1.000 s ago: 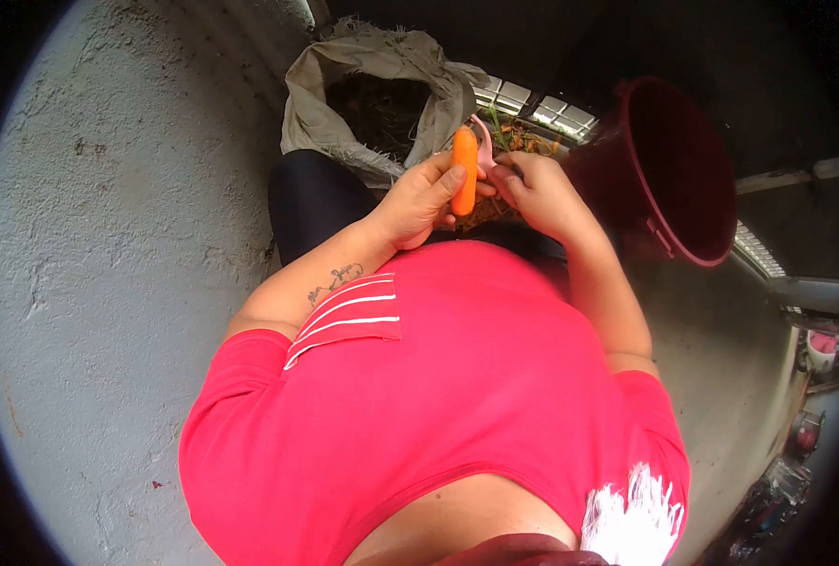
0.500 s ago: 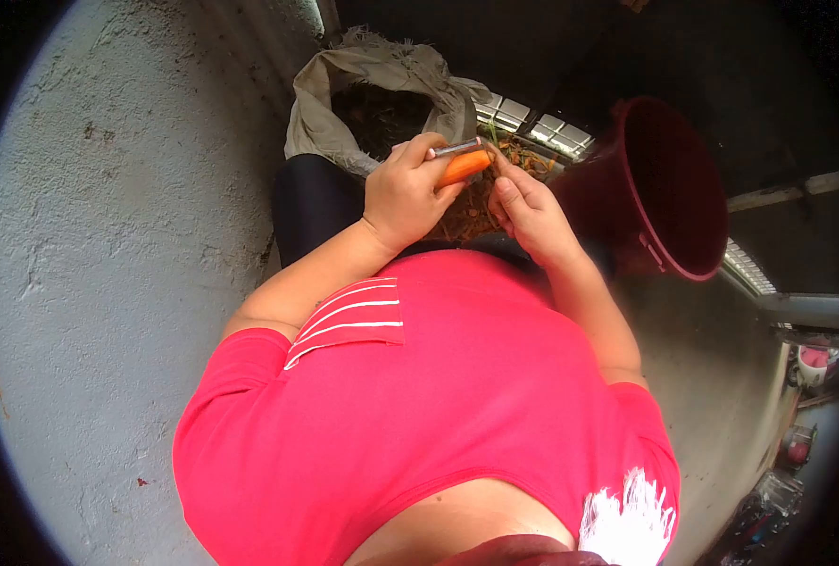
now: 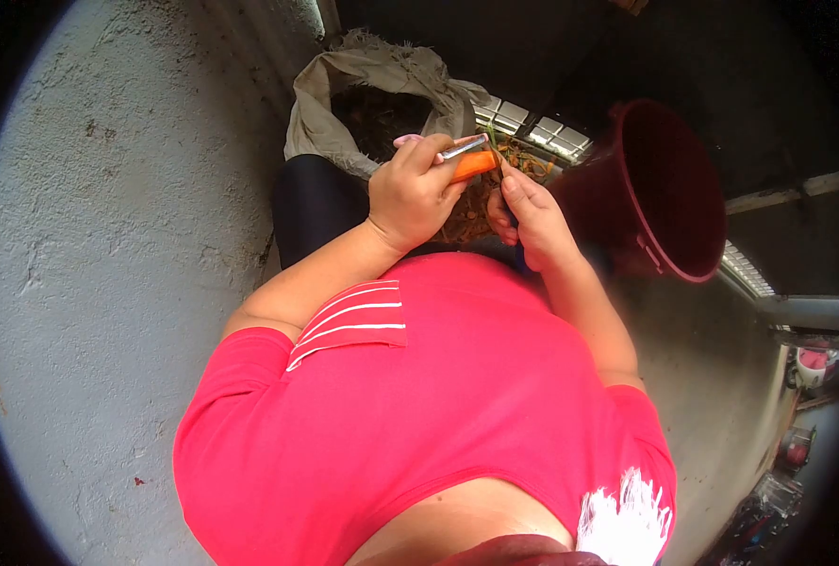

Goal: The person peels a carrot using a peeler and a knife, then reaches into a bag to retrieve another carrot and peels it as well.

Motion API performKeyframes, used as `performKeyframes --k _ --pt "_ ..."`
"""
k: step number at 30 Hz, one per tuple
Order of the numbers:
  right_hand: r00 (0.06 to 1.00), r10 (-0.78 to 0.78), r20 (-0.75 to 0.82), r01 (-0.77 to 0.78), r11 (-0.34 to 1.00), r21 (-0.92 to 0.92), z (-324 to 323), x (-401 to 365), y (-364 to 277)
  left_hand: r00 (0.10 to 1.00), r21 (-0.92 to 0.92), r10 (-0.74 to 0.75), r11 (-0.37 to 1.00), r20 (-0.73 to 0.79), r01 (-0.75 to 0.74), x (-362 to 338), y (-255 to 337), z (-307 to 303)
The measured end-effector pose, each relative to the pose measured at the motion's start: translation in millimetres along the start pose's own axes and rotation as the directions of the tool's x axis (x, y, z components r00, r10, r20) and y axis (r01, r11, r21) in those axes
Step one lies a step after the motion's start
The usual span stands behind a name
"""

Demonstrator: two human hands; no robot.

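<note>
– Left grip (image 3: 407, 195)?
– Mine's closed round the carrot (image 3: 476, 166) and peeler (image 3: 464, 147), side by side. Carrot's tip pokes out toward my right.
– Right grip (image 3: 535, 217)?
– Pinching a knife (image 3: 500, 167), blade at the carrot's tip. Can't tell if touching.

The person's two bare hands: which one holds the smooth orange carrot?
The left hand holds the carrot, plus a pink-handled metal peeler; the right hand instead holds a thin knife-like tool.
</note>
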State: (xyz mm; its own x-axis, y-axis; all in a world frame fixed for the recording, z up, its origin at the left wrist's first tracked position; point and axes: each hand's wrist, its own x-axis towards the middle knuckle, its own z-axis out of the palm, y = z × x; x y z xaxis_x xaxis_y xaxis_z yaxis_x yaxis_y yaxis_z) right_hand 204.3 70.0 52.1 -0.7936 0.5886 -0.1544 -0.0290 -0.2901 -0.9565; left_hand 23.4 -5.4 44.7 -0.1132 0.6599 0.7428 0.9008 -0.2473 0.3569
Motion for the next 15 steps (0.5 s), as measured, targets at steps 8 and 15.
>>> performKeyframes --k 8,15 --pt "0.989 -0.016 -0.145 0.021 0.999 0.034 0 4 8 1.0 0.037 -0.01 0.999 -0.001 0.011 1 6 3" --pt "0.969 -0.019 -0.246 0.016 1.0 -0.011 -6 12 18 0.989 -0.125 -0.131 0.982 0.065 0.138 0 0 10"
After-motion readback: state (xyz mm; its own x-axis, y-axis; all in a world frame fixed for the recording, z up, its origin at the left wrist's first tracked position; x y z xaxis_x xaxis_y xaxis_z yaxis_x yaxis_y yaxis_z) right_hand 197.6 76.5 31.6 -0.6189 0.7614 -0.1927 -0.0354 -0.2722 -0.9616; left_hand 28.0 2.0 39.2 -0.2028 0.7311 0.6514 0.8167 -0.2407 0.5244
